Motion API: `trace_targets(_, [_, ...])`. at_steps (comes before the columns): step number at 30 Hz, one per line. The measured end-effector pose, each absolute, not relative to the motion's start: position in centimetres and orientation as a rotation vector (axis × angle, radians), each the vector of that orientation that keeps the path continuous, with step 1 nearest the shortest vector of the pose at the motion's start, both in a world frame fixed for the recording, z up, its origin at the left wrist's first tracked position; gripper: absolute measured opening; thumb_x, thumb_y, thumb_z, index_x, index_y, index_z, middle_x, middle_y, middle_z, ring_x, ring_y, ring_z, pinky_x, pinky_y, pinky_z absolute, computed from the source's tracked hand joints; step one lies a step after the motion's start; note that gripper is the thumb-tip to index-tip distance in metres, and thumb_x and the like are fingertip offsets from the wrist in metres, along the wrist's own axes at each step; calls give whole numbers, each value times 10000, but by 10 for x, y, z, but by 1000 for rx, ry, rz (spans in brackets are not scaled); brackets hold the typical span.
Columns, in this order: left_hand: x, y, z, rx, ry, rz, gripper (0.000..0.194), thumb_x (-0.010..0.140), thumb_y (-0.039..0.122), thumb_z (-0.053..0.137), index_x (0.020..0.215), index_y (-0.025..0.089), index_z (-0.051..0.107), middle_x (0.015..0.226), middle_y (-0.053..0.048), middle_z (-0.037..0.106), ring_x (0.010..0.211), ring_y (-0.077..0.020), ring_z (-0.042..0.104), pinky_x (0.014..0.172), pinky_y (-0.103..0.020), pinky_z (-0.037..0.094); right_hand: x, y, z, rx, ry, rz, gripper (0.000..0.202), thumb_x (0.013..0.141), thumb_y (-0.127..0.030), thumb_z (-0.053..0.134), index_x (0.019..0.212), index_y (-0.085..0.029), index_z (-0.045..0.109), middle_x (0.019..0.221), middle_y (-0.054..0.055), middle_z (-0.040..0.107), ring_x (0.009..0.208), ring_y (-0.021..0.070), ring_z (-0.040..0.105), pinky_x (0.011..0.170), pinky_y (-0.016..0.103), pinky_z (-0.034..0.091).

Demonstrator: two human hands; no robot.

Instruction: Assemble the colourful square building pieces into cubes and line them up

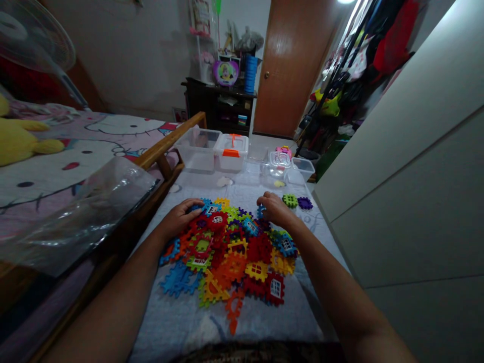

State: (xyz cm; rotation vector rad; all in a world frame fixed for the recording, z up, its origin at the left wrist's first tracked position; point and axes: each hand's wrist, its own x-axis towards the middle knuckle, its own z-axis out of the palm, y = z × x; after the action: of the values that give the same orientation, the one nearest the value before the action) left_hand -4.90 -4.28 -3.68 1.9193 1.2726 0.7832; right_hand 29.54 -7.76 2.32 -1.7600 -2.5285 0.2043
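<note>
A heap of colourful interlocking plastic building pieces (pixel 232 267) lies on a cloth-covered surface in front of me. Red, orange, yellow, green, blue and purple ones overlap, and some carry white window grids. My left hand (pixel 180 218) rests at the heap's upper left edge, its fingers and thumb apart over blue and red pieces. At the upper right edge, my right hand (pixel 277 208) pinches a small blue building piece (pixel 260 210) between thumb and fingers. Just beyond that hand lie a green square piece (pixel 290 200) and a purple square piece (pixel 304 203), apart from the heap.
Clear plastic bins (pixel 198 151) and a lidded box with an orange handle (pixel 232 154) stand at the far end, with smaller clear containers (pixel 302 169) to their right. A wooden bed rail (pixel 170 141) and a plastic bag (pixel 94 212) are on the left. A white cabinet (pixel 401 191) borders the right.
</note>
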Motion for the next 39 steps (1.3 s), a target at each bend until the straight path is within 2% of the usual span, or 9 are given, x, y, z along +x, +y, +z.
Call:
trace_targets(3, [-49,-43,-37,1918,1276,794,586,780,705,583,1066,207,699,1274,-102,662,1234,-300,583,1127,-420,393,306,-87,24,-1743,-2355,234,235,840,-68,511,978,-178,665,992,74,607,924,186,567,828,263,407])
trace_targets(8, [-48,-42,-37,1925,1286,801,600,774,712,584,1075,207,706,1259,-99,673,1222,-303,592,1124,-423,398,326,-107,15,-1822,-2174,96,171,837,-75,534,921,-182,637,987,82,601,936,202,557,809,277,402])
trace_targets(12, [-48,-42,-37,1931,1293,805,612,766,726,585,1068,210,715,1250,-95,680,1210,-308,602,1115,-429,409,341,-119,5,-1751,-2272,336,112,777,-114,629,870,-176,629,916,62,621,845,190,567,754,287,423])
trace_targets(18, [-51,-41,-41,1932,1283,814,582,789,703,587,1086,219,710,1267,-90,675,1225,-303,594,1117,-421,406,365,-124,-1,-1653,-2024,671,173,816,-258,636,967,-181,669,976,67,692,863,188,633,747,299,492])
trace_targets(23, [-53,-40,-44,1925,1281,809,586,789,701,593,1099,216,703,1290,-95,659,1241,-304,580,1130,-423,387,372,-123,-4,-1646,-1952,687,184,859,-305,577,944,-194,698,935,52,719,828,184,653,776,323,510])
trace_targets(27, [-52,-39,-44,1909,1296,795,620,767,727,595,1093,212,705,1313,-107,645,1251,-315,571,1145,-439,364,366,-125,-10,-1684,-2027,660,268,818,-350,666,1035,-195,693,1055,68,705,921,201,643,847,349,503])
trace_targets(30, [-51,-39,-41,1903,1299,788,640,749,749,595,1084,216,707,1303,-104,653,1244,-320,577,1143,-443,368,358,-126,-15,-1684,-2080,625,372,769,-320,715,1116,-194,665,1136,85,676,997,218,621,895,372,490])
trace_targets(35, [-49,-41,-38,1896,1304,790,647,740,756,597,1079,217,709,1293,-99,663,1233,-316,587,1134,-442,383,351,-124,-20,-1614,-2089,548,471,739,-201,694,1203,-196,610,1115,76,661,1004,213,608,929,378,474])
trace_targets(39, [-49,-41,-37,1902,1313,793,652,735,763,591,1069,217,714,1288,-97,665,1228,-315,590,1135,-443,381,355,-123,-19,-1634,-2069,416,440,736,-136,655,1171,-194,617,1067,74,668,1004,223,595,932,385,469])
